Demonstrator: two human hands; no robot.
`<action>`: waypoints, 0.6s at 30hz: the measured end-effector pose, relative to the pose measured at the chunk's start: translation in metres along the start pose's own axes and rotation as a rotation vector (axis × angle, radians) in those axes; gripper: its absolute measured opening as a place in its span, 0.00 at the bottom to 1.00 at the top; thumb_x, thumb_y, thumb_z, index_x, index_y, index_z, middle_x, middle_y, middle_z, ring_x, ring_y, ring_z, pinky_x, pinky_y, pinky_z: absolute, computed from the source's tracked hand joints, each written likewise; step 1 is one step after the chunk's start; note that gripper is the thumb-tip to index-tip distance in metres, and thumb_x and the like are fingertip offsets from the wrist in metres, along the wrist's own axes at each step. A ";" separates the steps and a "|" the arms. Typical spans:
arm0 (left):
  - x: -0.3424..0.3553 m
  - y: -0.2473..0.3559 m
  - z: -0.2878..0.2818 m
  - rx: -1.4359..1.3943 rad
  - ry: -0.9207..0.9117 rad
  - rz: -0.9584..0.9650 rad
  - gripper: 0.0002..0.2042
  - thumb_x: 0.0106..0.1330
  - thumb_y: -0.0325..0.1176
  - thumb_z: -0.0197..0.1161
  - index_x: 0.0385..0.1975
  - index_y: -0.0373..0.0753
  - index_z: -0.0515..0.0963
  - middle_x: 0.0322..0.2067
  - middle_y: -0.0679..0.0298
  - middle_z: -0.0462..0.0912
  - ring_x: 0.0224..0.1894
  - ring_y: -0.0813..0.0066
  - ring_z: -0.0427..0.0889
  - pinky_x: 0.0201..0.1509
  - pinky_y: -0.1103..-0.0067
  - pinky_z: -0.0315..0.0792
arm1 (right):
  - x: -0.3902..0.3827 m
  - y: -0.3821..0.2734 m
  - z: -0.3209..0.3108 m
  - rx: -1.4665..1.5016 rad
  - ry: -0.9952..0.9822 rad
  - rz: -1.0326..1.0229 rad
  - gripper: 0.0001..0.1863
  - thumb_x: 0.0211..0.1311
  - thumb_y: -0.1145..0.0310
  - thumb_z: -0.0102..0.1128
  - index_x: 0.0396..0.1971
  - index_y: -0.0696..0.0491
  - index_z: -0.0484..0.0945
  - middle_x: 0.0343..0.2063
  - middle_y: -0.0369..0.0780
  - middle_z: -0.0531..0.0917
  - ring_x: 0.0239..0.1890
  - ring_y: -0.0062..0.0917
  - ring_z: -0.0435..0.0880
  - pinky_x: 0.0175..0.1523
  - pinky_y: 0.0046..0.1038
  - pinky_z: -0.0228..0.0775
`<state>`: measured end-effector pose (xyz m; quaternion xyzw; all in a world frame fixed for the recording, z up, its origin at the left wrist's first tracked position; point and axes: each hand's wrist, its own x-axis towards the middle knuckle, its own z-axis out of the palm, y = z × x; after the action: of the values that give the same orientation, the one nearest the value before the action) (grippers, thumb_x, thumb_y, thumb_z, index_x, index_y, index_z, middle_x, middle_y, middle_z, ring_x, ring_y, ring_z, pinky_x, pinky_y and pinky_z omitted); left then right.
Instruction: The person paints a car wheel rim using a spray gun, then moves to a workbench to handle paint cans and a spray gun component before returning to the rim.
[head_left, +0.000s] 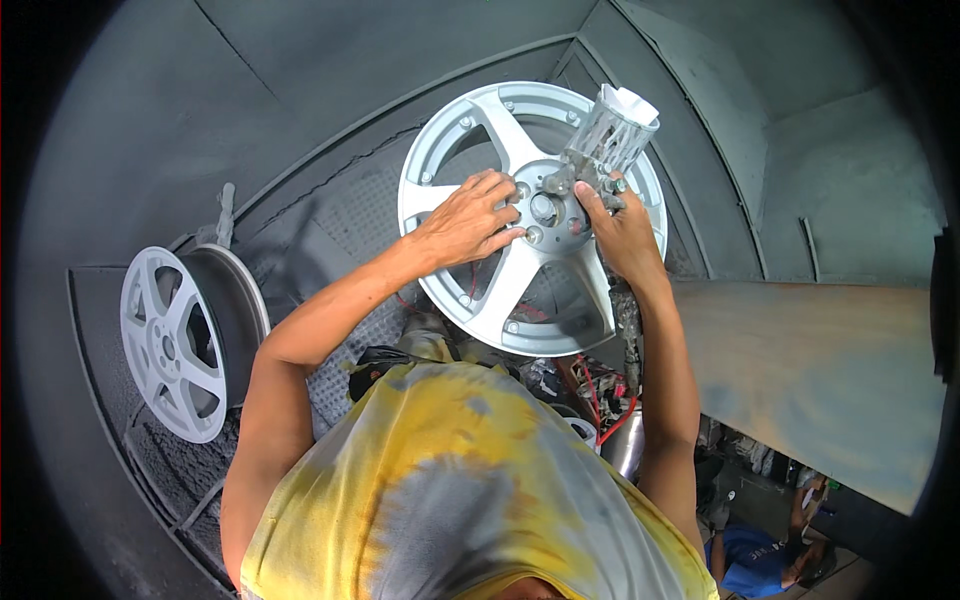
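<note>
A silver-white car wheel rim (505, 290) with wide spokes faces up in front of me. My right hand (628, 235) is wrapped round a paint spray gun (575, 180) over the right side of the hub. Its clear cup (613, 135), smeared with white, tilts up and to the right. My left hand (468, 222) rests at the hub's left side, fingers apart and slightly bent, fingertips at the bolt holes. Nothing shows in its grasp. The gun's handle is mostly hidden behind my right hand.
A second silver-white wheel rim (172, 345) stands at the left. Grey walls (330, 60) surround the area. A paint-stained panel (800, 360) is at the right. A red hose (618, 422) and a metal canister (625, 445) sit below my right arm. Another person (755, 560) is at the lower right.
</note>
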<state>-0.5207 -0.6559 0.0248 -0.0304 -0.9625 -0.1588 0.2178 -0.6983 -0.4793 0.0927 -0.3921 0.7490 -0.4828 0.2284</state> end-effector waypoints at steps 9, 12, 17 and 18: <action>-0.012 -0.033 -0.022 -0.194 -0.015 -0.162 0.21 0.67 0.43 0.70 0.56 0.40 0.78 0.57 0.58 0.75 0.54 0.53 0.83 0.54 0.63 0.83 | -0.029 -0.025 -0.034 -0.334 -0.014 0.283 0.28 0.75 0.54 0.61 0.60 0.61 0.72 0.25 0.45 0.85 0.29 0.26 0.84 0.39 0.34 0.75; -0.019 -0.043 -0.029 -0.191 -0.073 -0.230 0.27 0.64 0.46 0.73 0.60 0.40 0.76 0.53 0.56 0.77 0.49 0.52 0.85 0.51 0.62 0.82 | -0.048 -0.003 -0.031 -0.151 -0.067 0.289 0.30 0.76 0.56 0.61 0.68 0.58 0.70 0.35 0.38 0.87 0.34 0.21 0.83 0.44 0.28 0.77; -0.029 -0.067 -0.033 -0.172 -0.175 -0.303 0.29 0.61 0.50 0.74 0.57 0.39 0.79 0.43 0.52 0.84 0.43 0.50 0.86 0.46 0.60 0.80 | -0.039 -0.065 0.013 0.285 -0.356 0.288 0.22 0.78 0.65 0.60 0.66 0.56 0.73 0.46 0.34 0.84 0.42 0.15 0.80 0.45 0.23 0.78; -0.032 -0.073 -0.030 -0.178 -0.162 -0.297 0.29 0.60 0.51 0.74 0.56 0.39 0.80 0.41 0.51 0.86 0.42 0.49 0.86 0.45 0.60 0.79 | -0.032 -0.076 0.024 0.290 -0.385 0.300 0.21 0.78 0.64 0.60 0.65 0.56 0.74 0.45 0.34 0.84 0.41 0.15 0.80 0.45 0.23 0.77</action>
<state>-0.4889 -0.7342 0.0152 0.0800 -0.9529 -0.2708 0.1102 -0.6345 -0.4837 0.1503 -0.3247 0.6646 -0.4623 0.4890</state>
